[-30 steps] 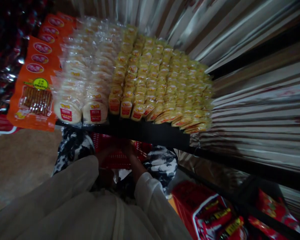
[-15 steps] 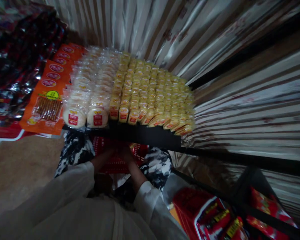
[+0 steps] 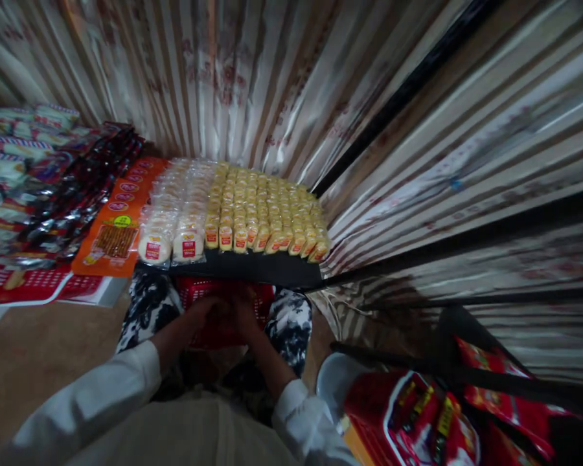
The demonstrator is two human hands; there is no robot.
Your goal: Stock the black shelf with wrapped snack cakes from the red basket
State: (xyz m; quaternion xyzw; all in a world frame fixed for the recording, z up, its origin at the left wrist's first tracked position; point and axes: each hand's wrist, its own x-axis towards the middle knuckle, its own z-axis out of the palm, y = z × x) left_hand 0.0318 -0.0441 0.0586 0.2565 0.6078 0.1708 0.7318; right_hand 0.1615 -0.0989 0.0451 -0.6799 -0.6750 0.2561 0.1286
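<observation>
Both my hands reach down into a red plastic basket between my knees, under the front edge of a dark shelf. My left hand is in the left part of the basket, its fingers bent inward and lost in shadow. Close beside it, my right hand points into the basket, fingers also dark and blurred. Whatever they touch or hold there is too dim to make out. Just above the hands, the shelf carries rows of small yellow-wrapped snacks and clear-wrapped round white crackers.
Left of the crackers lie orange snack packets, dark shiny packets and pale packets. Striped curtain cloth hangs behind, crossed by black bars. Red snack bags and a grey bucket stand low at right.
My view has tilted up and drawn back, so the shelf goods look lower and smaller. Both hands stay in the basket, the left now slightly more visible.
</observation>
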